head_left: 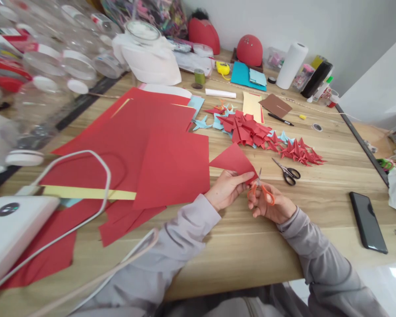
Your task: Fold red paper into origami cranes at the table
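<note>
My left hand [227, 188] pinches the lower right corner of a small red paper piece [232, 159], which rests over the table in front of the larger sheets. My right hand [271, 204] has its fingers in the orange handles of a pair of scissors [258, 187]. The blades point away from me, beside the right edge of the held paper. Black-handled scissors [287, 172] lie to the right of the hands. Large red sheets [176, 169] are stacked to the left. Beyond the hands is a pile of folded red stars [246, 128] with a few light blue ones.
A white power bank [20, 233] with a looping cable sits at the left, near many plastic bottles [79, 64]. A black phone [368, 222] lies at the right. A paper roll [292, 66], blue paper [242, 75] and a black pen [280, 119] are farther back.
</note>
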A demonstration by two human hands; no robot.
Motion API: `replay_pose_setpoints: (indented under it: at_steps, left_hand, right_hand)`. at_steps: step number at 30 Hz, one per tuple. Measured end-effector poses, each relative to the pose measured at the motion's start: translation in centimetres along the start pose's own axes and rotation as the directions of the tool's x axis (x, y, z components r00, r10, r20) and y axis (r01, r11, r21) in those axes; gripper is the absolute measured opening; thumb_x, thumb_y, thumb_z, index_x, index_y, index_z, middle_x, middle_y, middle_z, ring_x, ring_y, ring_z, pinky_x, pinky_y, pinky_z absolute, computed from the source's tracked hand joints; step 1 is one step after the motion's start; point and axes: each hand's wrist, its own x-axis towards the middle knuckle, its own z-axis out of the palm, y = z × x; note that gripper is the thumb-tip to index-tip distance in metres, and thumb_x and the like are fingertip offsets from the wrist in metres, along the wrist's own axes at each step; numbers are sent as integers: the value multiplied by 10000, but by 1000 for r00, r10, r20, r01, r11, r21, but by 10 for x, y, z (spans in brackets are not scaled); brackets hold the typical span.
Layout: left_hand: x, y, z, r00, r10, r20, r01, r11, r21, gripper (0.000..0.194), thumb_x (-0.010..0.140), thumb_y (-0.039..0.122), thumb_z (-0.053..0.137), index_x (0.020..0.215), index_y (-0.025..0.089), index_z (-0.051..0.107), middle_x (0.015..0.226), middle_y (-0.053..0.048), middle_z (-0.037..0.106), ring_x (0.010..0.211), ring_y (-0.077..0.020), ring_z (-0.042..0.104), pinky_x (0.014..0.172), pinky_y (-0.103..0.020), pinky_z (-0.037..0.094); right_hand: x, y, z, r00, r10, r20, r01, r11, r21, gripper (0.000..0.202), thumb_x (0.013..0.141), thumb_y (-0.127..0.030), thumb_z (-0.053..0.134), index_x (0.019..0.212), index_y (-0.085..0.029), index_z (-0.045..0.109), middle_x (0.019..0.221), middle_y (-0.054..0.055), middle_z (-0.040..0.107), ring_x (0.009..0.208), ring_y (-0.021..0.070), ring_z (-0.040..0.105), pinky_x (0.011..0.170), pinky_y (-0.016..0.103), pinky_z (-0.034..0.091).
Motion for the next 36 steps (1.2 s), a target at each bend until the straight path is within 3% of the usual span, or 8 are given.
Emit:
replay_pose_setpoints:
  at_steps: [4,10,18,27,32,36]
  left_hand:
    - [1,-1,-2,1000,-7,18,7,1000,5,162,676,211,721,655,75,636,656,-83,666,557,-134,613,531,-229,494]
    - [1,-1,-1,999,41,-25,-41,999,-3,119,674,166,720,705,78,645,751,-93,686,766,-181,658,723,-275,538]
    - [-2,1,0,998,56,-38,-56,998,0,161,663,164,730,752,109,608,744,-30,677,745,-179,666,685,-314,562]
    - [-2,-2,1,998,46,-48,-48,998,-44,143,650,161,729,713,109,611,730,-35,676,776,-198,668,719,-331,549]
    - [-6,-5,6,998,-34,-56,29,996,-85,116,702,208,669,697,105,618,685,-53,665,653,-157,651,623,-261,534]
    - [-8,-5,9,998,-67,-16,65,994,-90,146,745,228,606,814,104,641,677,-53,663,529,-138,615,501,-246,510]
  right_hand:
    - [-1,-1,0,1000,-12,-24,12,1000,-19,426,687,-400,715,992,-178,518,796,1,572,768,131,628,618,241,552]
    - [-2,-4,0,998,10,-55,-9,1000,21,389,714,-476,645,933,-166,560,815,21,607,768,156,633,700,298,529]
    - [-3,-5,-3,1000,10,-29,-6,994,105,369,717,-438,629,919,-132,578,798,32,617,734,166,633,701,298,507]
    - [-3,-5,-5,1000,-8,5,7,988,151,345,723,-400,636,915,-119,577,799,35,627,740,158,642,713,277,505]
    - [1,1,0,996,-28,81,9,974,227,387,720,-433,638,949,-128,570,822,29,635,754,143,642,715,267,509]
    - [2,4,5,994,-39,106,11,968,251,392,721,-444,638,947,-131,572,823,29,642,749,141,641,700,261,511]
